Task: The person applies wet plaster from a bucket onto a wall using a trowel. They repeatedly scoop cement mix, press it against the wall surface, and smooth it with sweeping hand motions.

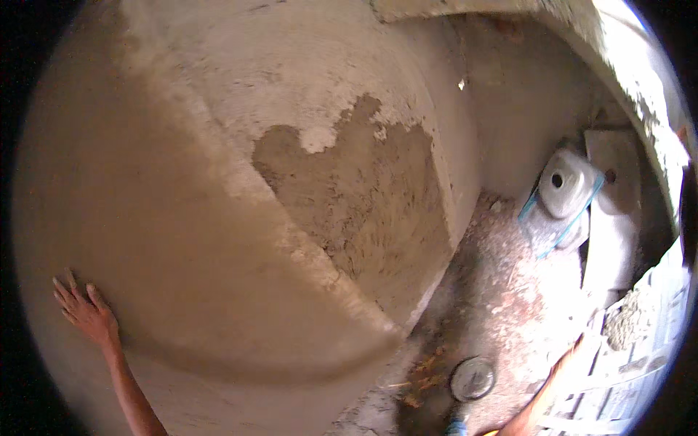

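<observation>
My left hand [86, 314] lies flat on the smooth plastered wall [182, 218] at the left, fingers spread and nothing in it. To the lower right, my right forearm [536, 408] reaches toward a heap of grey mortar [630, 320]. Bright glare washes out my right hand [579, 344], so its fingers and anything in them cannot be made out. In the middle of the wall, a darker patch of wet mortar [363, 196] with a ragged upper edge sits against paler plaster. A sloping ridge divides this patch from the smooth surface.
A pale basin with a round hole [566, 183], partly in plastic with blue edges, leans at the right beside a light panel [614, 240]. A round container [472, 378] stands on the dirty floor [502, 291]. The mortar rests on a pale slatted surface [618, 389].
</observation>
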A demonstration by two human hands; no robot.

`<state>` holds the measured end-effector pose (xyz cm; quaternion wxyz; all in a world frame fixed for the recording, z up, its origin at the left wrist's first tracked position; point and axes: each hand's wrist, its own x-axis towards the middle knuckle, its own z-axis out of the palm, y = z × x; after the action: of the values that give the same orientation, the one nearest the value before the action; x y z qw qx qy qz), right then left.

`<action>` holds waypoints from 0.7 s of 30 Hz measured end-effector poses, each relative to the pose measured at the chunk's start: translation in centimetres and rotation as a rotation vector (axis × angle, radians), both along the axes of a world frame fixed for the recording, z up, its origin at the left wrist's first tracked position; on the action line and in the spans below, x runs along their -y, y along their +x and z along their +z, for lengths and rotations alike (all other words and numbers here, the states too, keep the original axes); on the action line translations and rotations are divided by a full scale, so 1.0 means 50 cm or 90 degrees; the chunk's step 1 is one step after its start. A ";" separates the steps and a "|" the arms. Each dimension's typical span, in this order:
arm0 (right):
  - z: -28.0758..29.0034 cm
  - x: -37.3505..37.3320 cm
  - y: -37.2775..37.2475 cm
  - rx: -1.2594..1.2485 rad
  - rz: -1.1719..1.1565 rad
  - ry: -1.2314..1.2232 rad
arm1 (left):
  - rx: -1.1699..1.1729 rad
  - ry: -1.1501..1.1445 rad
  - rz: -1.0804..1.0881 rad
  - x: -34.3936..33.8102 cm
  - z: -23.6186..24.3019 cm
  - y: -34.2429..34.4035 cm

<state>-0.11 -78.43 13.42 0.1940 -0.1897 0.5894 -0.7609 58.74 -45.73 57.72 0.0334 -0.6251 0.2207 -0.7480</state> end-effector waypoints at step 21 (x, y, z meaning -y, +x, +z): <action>-0.400 -0.435 0.381 -0.426 0.854 0.516 | 0.000 0.137 -0.156 0.056 -0.022 -0.033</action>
<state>18.97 -56.66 -6.57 0.4723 -0.6293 0.6056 -0.1190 57.10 -48.54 56.61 0.0090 -0.5866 0.3740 -0.7183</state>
